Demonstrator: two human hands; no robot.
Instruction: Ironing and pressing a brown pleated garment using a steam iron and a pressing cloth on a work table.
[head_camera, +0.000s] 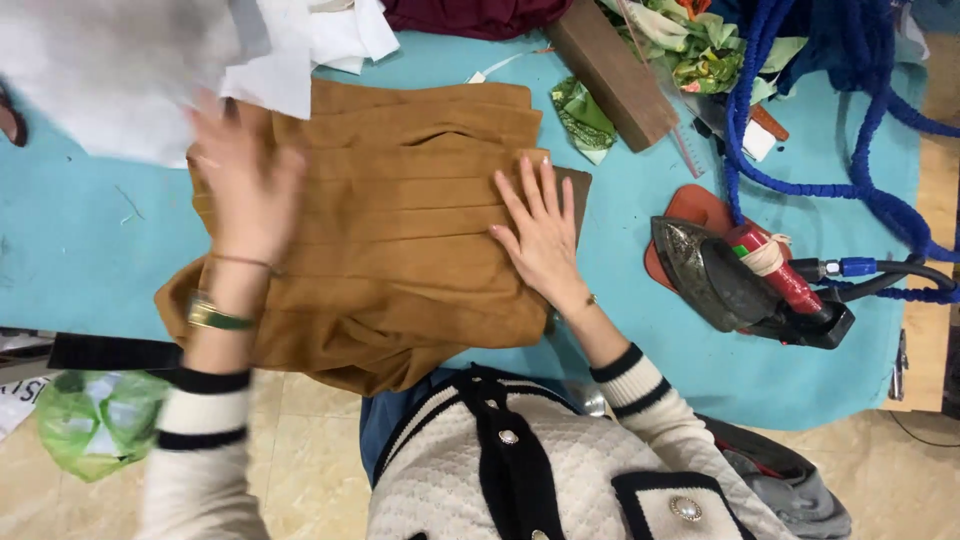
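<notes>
On the blue table (90, 250), dead centre, lies the pleated brown cloth (400, 250), and both hands are on it. The right hand (540, 235) lies flat and open, fingers spread, palm pressing the cloth's right edge, grasping nothing. The left hand (245, 180) is blurred at the upper left corner of the cloth; it looks open and spread over the fabric, but whether it pinches anything I cannot tell. A green watch (215, 317) sits on that wrist.

Edges now: the cloth's near end spills over the table's front edge toward the person's body. Its top edge runs just under a heap of white fabric (130, 70), which overlaps the far left corner. Bare blue shows left of the cloth, and a strip of it to the right between the right hand and the iron.

Around it: the iron (720, 280) rests on a red pad (695, 210), near the right hand but apart. A blue cord (800, 150) loops behind it. A wooden block (610, 70) lies slantwise beyond the cloth's far right corner, with a green scrap (583, 120) just beside it. A green bag (95, 420) hangs below the table at left.
</notes>
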